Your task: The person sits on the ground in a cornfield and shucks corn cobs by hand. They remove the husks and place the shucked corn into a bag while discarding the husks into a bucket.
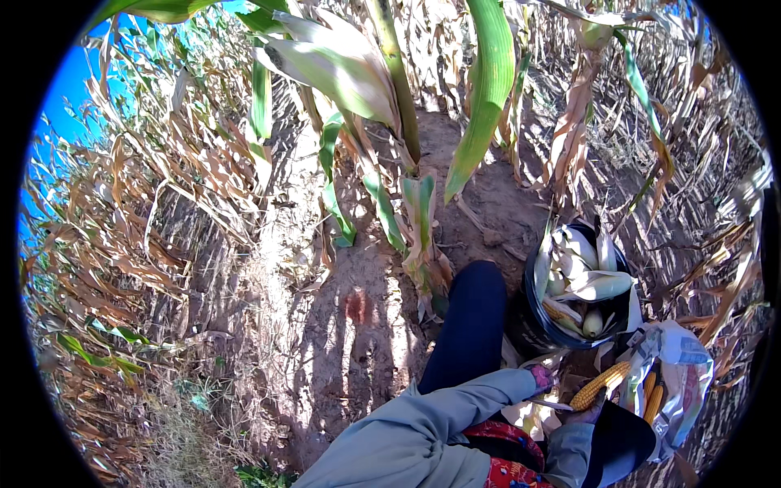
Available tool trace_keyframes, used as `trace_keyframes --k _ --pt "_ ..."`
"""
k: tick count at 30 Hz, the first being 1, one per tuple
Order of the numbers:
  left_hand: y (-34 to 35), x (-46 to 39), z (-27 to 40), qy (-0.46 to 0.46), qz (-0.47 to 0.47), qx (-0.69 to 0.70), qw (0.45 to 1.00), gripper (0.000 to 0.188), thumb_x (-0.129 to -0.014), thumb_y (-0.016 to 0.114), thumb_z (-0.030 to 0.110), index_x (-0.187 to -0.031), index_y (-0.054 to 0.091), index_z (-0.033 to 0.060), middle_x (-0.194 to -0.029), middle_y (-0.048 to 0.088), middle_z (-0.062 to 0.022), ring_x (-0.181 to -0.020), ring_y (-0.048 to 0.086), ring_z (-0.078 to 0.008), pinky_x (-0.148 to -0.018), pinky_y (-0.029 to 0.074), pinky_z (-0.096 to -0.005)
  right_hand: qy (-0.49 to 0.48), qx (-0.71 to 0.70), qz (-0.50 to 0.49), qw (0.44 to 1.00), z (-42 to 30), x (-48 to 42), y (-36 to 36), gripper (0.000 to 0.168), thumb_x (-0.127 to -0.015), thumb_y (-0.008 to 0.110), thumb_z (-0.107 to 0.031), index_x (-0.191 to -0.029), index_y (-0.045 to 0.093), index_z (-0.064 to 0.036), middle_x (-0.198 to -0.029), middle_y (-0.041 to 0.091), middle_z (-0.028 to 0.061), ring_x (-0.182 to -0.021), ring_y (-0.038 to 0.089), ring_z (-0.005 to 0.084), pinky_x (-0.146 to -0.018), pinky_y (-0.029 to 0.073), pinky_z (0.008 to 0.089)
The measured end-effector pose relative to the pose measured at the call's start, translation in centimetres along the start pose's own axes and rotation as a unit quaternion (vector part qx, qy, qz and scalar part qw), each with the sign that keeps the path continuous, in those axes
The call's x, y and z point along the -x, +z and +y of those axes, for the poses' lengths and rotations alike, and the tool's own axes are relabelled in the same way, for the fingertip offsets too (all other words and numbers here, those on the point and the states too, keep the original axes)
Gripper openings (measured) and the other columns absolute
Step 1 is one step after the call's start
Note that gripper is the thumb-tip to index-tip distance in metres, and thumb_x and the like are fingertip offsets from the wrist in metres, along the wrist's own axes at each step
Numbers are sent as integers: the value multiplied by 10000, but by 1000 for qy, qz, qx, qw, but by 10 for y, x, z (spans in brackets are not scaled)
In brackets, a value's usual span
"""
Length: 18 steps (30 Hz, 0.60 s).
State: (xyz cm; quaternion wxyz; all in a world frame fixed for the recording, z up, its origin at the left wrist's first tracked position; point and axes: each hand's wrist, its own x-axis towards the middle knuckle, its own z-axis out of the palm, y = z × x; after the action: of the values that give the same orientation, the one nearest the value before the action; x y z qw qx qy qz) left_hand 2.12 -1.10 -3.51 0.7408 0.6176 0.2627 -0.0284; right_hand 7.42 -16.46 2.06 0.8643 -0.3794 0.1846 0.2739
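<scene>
A bare yellow corn cob (pixel 600 385) sits in the grip of my right hand (pixel 589 416), which is partly hidden by a dark knee and the cob. My left hand (pixel 542 377), in a pink patterned glove, is just left of the cob. Its fingers are mostly hidden, so I cannot tell whether it holds some husk. Pale corn husks (pixel 534 419) lie below my hands. Beyond them stands a black bucket (pixel 531 320) of corn ears (pixel 576 262), most still in pale husks. To the right, a white printed sack (pixel 680 366) holds husked cobs (pixel 653 399).
A corn stalk (pixel 399 79) rises straight ahead with a husked-over ear (pixel 332 70) and a hanging green leaf (pixel 485 91). Dry stalks (pixel 134 226) line the left side. Another drying corn plant (pixel 576 116) stands beyond the bucket. Bare soil (pixel 329 341) runs between the rows.
</scene>
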Motion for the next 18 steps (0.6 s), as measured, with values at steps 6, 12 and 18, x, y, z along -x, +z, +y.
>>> trace_keyframes --k 6,12,18 --pt "3 21 20 22 -34 61 997 307 -772 520 326 -948 505 75 -736 567 -76 -666 560 -173 -588 461 -275 -127 272 35 953 -2 11 12 368 -675 640 -246 -956 491 -61 -780 543 53 -533 515 131 -389 411 237" --pt "3 16 26 31 -36 97 994 320 -760 541 304 -975 485 74 -773 563 -76 -685 560 -173 -596 464 -272 -320 674 59 663 10 0 10 618 -545 705 -291 -1023 445 2 -889 535 121 -821 526 239 -718 422 313" --pt "18 16 27 49 -22 125 991 342 -748 562 281 -1002 466 73 -811 558 -76 -704 561 -172 -604 467 -269 -325 618 -90 711 25 17 21 665 -539 708 -253 -1059 380 2 -951 481 164 -861 494 292 -744 409 351"
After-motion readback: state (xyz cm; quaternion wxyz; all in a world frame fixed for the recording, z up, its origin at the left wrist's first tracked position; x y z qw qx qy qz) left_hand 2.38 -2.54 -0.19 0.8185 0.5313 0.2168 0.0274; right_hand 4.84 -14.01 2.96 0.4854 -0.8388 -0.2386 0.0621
